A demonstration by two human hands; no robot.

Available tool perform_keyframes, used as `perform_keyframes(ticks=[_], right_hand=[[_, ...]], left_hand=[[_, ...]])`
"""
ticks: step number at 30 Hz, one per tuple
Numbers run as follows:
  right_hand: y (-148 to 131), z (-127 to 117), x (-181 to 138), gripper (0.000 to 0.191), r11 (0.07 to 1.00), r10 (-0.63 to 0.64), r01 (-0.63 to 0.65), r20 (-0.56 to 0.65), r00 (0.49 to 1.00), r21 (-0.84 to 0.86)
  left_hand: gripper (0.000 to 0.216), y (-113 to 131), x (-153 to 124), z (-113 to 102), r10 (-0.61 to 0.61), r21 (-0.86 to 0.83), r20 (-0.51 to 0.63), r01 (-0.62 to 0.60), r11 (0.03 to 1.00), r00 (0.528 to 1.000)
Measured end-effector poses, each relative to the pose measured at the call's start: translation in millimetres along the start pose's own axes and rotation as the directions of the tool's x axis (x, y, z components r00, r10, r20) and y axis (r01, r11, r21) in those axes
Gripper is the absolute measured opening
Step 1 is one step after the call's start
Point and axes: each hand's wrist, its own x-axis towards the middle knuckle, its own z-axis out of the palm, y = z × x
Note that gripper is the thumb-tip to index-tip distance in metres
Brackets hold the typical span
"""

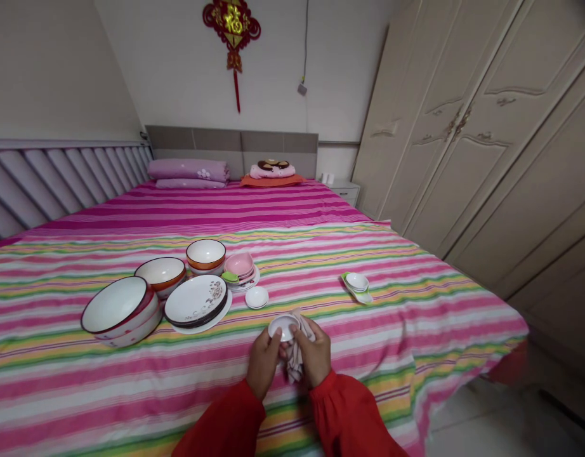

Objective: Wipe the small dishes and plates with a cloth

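Note:
My left hand [262, 360] grips a small white dish [283, 326] by its near rim, just above the striped bedspread [416, 317]. My right hand [315, 354] is closed on a crumpled pale cloth [295, 365] pressed against the dish's right side. Both sleeves are red. Another small white dish [257, 297] lies on the bed just beyond my hands.
To the left stand a large red-rimmed bowl [120, 310], stacked plates [197, 302], two orange-rimmed bowls [205, 254] and pink dishes [240, 265]. A small white dish on a green-edged one [356, 284] lies to the right. Pillows sit at the headboard; a wardrobe [487, 146] lines the right.

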Motion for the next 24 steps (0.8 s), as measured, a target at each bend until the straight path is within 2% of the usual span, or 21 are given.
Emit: perform_keyframes(ticks=[3,6,10,15,18,21,24], right_hand=[[-9,-7,8,0.035,0.985,-0.132,0.132,0.005,0.991,-0.110],[-11,-8,11,0.030,0.962,-0.200,0.199,0.013,0.980,-0.188],[-1,-6,5,0.029,0.975,-0.139,0.135,-0.008,0.990,-0.178],[2,-11,1,0.037,0.977,-0.127,0.122,-0.014,0.992,-0.177],[-2,-17,3,0.041,0.957,-0.102,0.119,0.079,0.992,-0.266],[-4,-23,7,0.040,0.899,-0.128,0.195,0.191,0.973,-0.393],[-1,-29,13,0.040,0.849,-0.172,0.256,0.215,0.961,-0.463]], left_hand=[[0.036,12,-3,-6,0.168,0.141,0.046,-0.173,0.975,0.985],[0.033,13,-3,-7,0.212,0.196,0.048,-0.218,0.956,0.976],[0.034,-2,1,-4,0.118,0.148,-0.025,-0.113,0.982,0.993],[0.039,-9,5,-3,-0.032,0.021,-0.036,0.033,0.999,0.999],[0.040,-5,8,-4,-0.073,-0.004,-0.042,0.073,0.997,0.996],[0.038,-4,10,0,-0.081,-0.003,0.001,0.081,0.997,0.997],[0.038,-3,10,7,-0.079,0.024,0.038,0.078,0.997,0.996]])
